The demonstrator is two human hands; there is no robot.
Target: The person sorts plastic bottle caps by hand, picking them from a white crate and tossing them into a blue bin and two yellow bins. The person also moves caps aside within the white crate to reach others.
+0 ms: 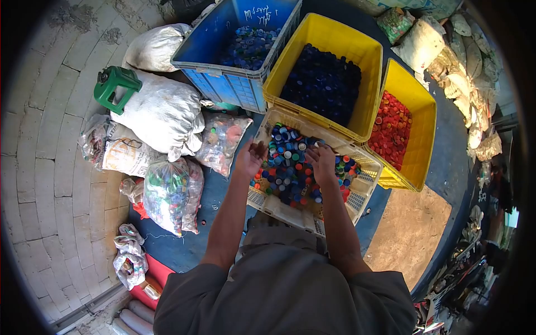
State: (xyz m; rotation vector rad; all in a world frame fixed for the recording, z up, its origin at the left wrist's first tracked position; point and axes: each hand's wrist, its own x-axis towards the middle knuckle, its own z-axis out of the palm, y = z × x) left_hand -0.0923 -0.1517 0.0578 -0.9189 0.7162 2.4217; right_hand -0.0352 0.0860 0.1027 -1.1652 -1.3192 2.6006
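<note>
A cream plastic crate [364, 192] in front of me holds mixed bottle caps [296, 167] in blue, green, red, white and other colours. My left hand [251, 159] is over the crate's left edge, palm partly turned up, its fingers bent; whether a cap is in it is too small to tell. Over the caps on the right side is my right hand [321, 161], fingers spread and pointing away from me, near a white cap. Directly behind the crate stands a yellow bin [365, 50] of dark blue caps.
A blue bin [223, 89] with blue caps is at the back left; a second yellow bin [421, 111] with red caps is at the right. White sacks [162, 111], a green jug [117, 88] and clear bags of caps [166, 192] lie left. A brown board [410, 229] lies right.
</note>
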